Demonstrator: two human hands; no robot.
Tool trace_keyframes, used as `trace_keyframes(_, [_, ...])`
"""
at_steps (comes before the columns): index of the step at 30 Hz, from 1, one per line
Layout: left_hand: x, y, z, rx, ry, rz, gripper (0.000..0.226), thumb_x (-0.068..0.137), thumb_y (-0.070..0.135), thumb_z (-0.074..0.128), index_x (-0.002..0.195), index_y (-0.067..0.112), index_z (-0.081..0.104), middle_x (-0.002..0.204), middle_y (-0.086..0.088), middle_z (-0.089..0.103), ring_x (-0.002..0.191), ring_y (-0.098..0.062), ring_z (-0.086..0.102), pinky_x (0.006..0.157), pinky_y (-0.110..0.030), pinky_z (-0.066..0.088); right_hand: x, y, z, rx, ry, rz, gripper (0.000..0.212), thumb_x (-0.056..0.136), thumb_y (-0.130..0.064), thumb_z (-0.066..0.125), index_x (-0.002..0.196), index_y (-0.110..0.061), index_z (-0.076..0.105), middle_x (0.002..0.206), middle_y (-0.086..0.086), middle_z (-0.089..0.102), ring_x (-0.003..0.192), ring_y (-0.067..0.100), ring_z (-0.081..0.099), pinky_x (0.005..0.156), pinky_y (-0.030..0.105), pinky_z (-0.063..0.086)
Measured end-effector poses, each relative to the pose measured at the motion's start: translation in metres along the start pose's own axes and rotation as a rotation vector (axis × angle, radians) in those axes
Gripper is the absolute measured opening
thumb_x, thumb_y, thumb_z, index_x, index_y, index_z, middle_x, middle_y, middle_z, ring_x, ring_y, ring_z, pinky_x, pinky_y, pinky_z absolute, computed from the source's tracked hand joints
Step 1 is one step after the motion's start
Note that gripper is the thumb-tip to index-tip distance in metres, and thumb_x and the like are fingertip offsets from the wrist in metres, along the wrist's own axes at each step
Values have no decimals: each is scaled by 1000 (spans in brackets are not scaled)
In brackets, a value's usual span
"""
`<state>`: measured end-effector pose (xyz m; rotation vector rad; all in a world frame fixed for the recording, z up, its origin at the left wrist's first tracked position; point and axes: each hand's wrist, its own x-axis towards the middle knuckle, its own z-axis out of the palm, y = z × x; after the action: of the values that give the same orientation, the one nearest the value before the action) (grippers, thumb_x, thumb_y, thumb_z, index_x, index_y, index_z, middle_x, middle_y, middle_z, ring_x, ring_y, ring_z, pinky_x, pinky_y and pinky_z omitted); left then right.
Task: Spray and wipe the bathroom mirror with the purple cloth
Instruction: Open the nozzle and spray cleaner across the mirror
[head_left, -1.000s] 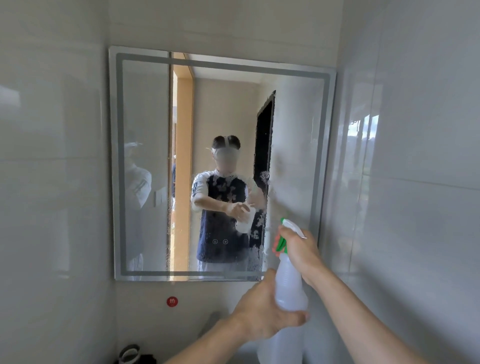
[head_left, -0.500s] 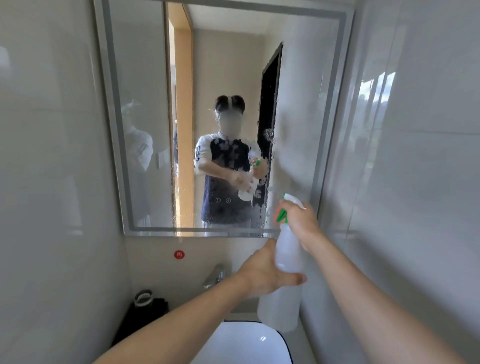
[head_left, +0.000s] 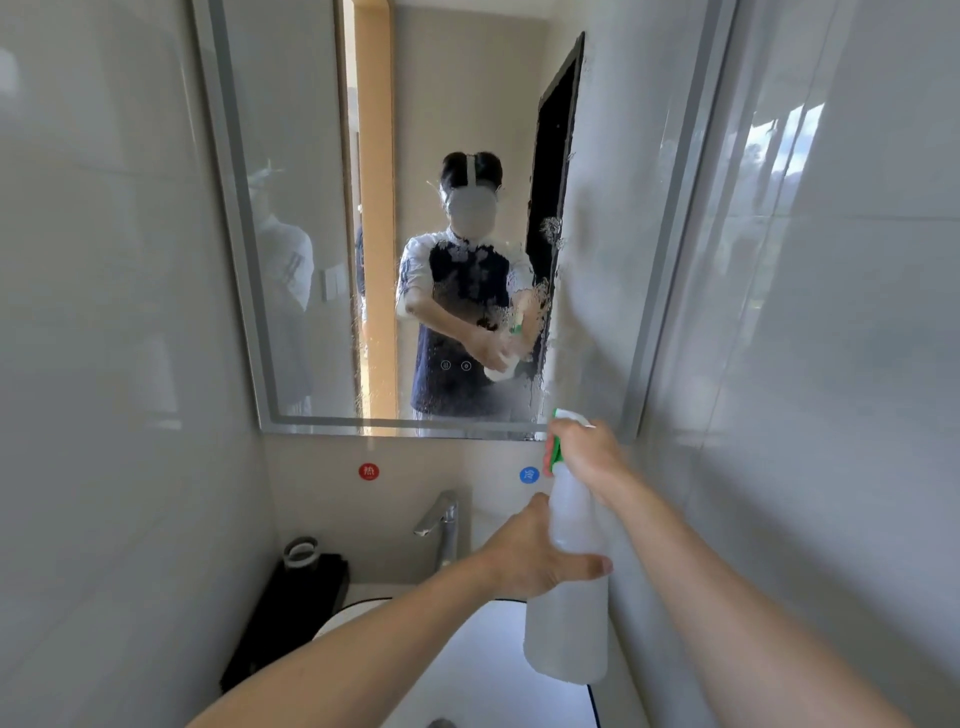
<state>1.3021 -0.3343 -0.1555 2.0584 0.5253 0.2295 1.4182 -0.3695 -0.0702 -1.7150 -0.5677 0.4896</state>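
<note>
Your right hand (head_left: 584, 457) grips the spray bottle (head_left: 569, 587) head, left hand (head_left: 530, 564) wraps its upright body; mirror (head_left: 467, 208) sits up-left.

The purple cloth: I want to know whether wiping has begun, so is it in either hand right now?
No: both the left hand and the right hand grip the spray bottle, and no cloth shows.

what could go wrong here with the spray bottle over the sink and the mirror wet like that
1. Spray droplets already cling to the framed wall mirror in its lower middle; left unwiped, they may run down or dry into streaks.
2. No purple cloth is in view, and both the left hand and the right hand grip the translucent white spray bottle with the green trigger, so wiping may be delayed.
3. The bottle hangs above the white basin; a slip would drop it there.
</note>
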Motion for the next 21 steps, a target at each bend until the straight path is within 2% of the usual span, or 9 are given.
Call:
trace_keyframes(2, [-4, -5, 2, -18, -34, 3, 59, 67, 50, 88, 108, 20, 59, 96, 7, 68, 87, -11, 68, 81, -33, 59, 3, 13, 4, -44, -12, 31, 23, 90, -11, 53, 70, -2, 59, 60, 14, 59, 47, 27, 56, 41, 19, 43])
trace_keyframes(4, [-6, -10, 4, -20, -56, 20, 42, 75, 36, 87, 102, 20, 60, 90, 8, 67, 81, -6, 65, 75, -27, 54, 3, 23, 9, -87, 0, 54, 28, 87, -15, 55, 62, -4, 60, 52, 9, 61, 48, 28, 58, 52, 28, 50])
trace_keyframes(6, [-7, -15, 5, -25, -47, -4, 58, 68, 46, 88, 111, 20, 59, 101, 5, 70, 92, -11, 69, 84, -35, 59, 4, 30, 12, -116, 27, 53, 30, 84, -18, 56, 57, -7, 62, 48, 5, 62, 53, 29, 61, 65, 37, 56])
trace_keyframes(8, [-6, -22, 4, 3, -16, -25, 78, 58, 60, 89, 119, 25, 55, 111, 4, 69, 104, -17, 69, 93, -46, 59, 3, 33, 15, -90, 43, 24, 28, 88, -19, 56, 65, -5, 64, 49, 5, 62, 50, 21, 62, 60, 28, 54])
trace_keyframes(10, [-6, -24, 0, 45, 21, -40, 87, 52, 67, 87, 121, 27, 51, 114, 7, 66, 107, -17, 66, 94, -48, 57, 3, 33, 19, -15, 28, -29, 32, 92, -20, 56, 70, 1, 65, 57, 8, 64, 48, 13, 60, 56, 20, 50])
trace_keyframes(12, [-11, -21, -9, 83, 57, -42, 89, 51, 65, 86, 122, 26, 48, 115, 9, 63, 108, -17, 63, 95, -44, 56, 5, 35, 25, 30, 8, -77, 38, 91, -23, 56, 68, 5, 68, 61, 6, 69, 61, 19, 63, 71, 31, 52])
trace_keyframes(14, [-12, -23, -15, 99, 72, -48, 89, 52, 62, 85, 123, 26, 47, 115, 9, 62, 108, -16, 62, 94, -42, 56, 5, 34, 32, 31, -20, -97, 41, 89, -28, 56, 67, 3, 69, 66, 6, 72, 67, 24, 63, 74, 37, 53])
trace_keyframes(17, [-18, -29, -23, 122, 88, -60, 90, 49, 64, 82, 124, 27, 48, 115, 9, 63, 107, -15, 63, 92, -43, 57, 5, 35, 47, 2, -69, -94, 46, 79, -40, 55, 66, 1, 68, 82, 18, 75, 71, 27, 65, 79, 44, 57])
trace_keyframes(21, [-30, -39, -28, 111, 91, -56, 89, 50, 63, 81, 126, 31, 48, 118, 10, 62, 109, -13, 62, 94, -42, 56, 2, 40, 65, -39, -119, -100, 32, 76, -32, 53, 54, -12, 66, 66, 19, 68, 66, 29, 64, 74, 43, 56])
